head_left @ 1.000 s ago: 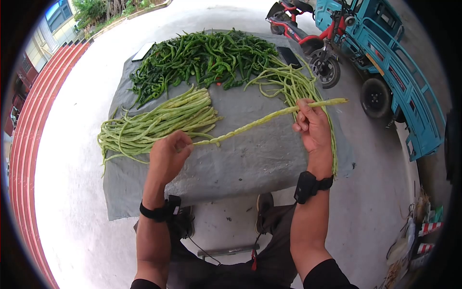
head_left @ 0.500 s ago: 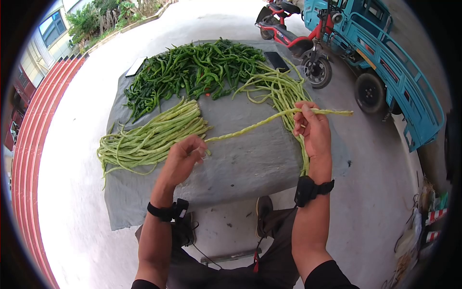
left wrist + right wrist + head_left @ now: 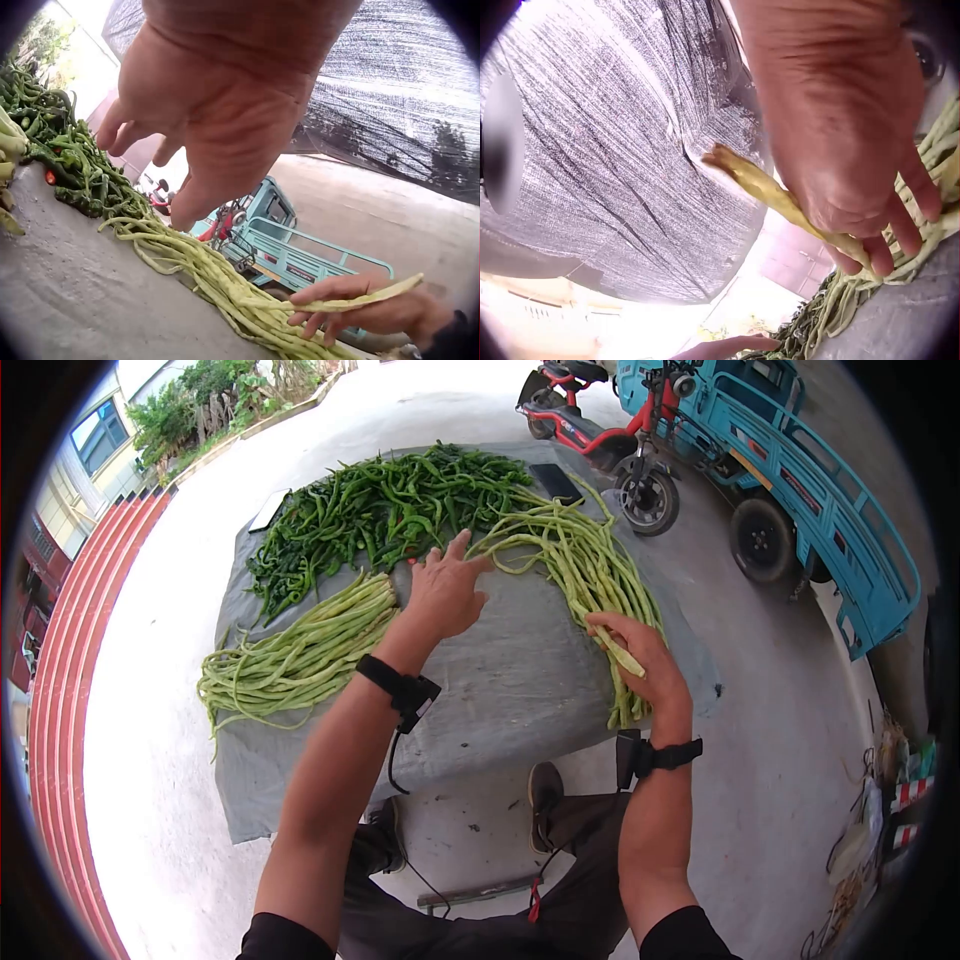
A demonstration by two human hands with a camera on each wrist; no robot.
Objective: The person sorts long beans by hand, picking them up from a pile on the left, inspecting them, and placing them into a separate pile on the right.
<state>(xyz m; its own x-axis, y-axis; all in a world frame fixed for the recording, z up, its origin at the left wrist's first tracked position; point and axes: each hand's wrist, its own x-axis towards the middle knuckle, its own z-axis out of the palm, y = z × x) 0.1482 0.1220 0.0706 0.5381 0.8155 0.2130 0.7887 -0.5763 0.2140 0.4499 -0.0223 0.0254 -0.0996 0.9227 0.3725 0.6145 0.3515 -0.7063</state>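
My left hand point(image 3: 446, 592) reaches over the cloth with its fingers spread and holds nothing. Its fingertips overlap the near edge of a heap of green chili peppers point(image 3: 375, 515), close to the thin ends of the right pile of long beans point(image 3: 575, 555). The left wrist view shows the palm point(image 3: 217, 112) from below. At the right pile, my right hand point(image 3: 650, 660) pinches a yellowish long bean point(image 3: 622, 653), whose cut end points toward me. In the right wrist view this yellowish bean point(image 3: 765, 187) runs past the palm to the fingertips.
A neat bundle of long beans point(image 3: 300, 655) lies on the left of the grey cloth point(image 3: 470, 690). Two phones, one white point(image 3: 268, 510) and one dark point(image 3: 555, 483), lie near the far corners. Beyond stand a red scooter point(image 3: 620, 445) and a blue cargo tricycle point(image 3: 800, 490).
My left hand has let go of the bean's thin end and moved forward and right toward the peppers. My right hand has come lower, and the bean in it has swung round over the right pile.
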